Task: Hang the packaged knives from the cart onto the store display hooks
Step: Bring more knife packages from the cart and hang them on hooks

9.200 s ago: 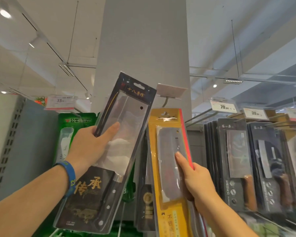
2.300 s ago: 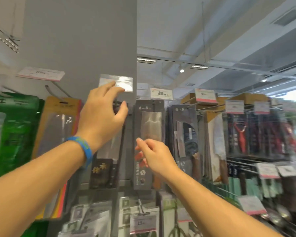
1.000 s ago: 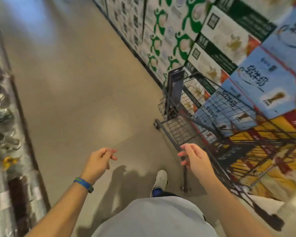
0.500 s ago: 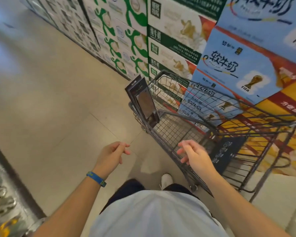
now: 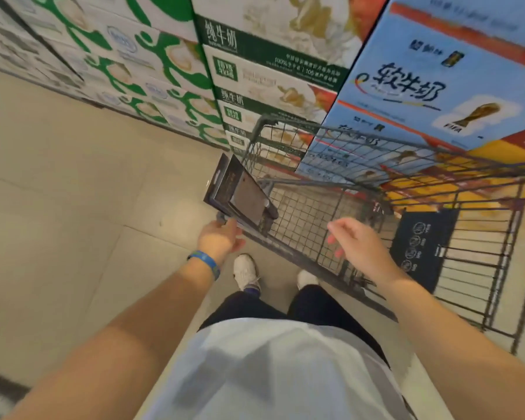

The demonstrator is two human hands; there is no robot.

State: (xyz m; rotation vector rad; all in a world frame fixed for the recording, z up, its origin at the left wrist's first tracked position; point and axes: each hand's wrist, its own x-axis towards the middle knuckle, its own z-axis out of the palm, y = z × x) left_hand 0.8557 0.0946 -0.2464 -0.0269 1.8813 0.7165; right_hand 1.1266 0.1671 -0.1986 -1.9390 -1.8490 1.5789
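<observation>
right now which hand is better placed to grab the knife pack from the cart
Left. The left hand is at the lower end of the packaged knife; the right hand hovers open over the cart, apart from it.

Single view, head-worn, wide-angle. Looks steeply down and slightly forward over the wearer's own shirt (image 5: 255, 374) and shoes (image 5: 245, 271). Wire shopping cart (image 5: 303, 207) close ahead; tiled floor (image 5: 58, 207) left; stacked milk cartons (image 5: 270, 77) behind.

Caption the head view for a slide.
Left hand reaches the packaged knives in the cart; right hand hovers open.
</observation>
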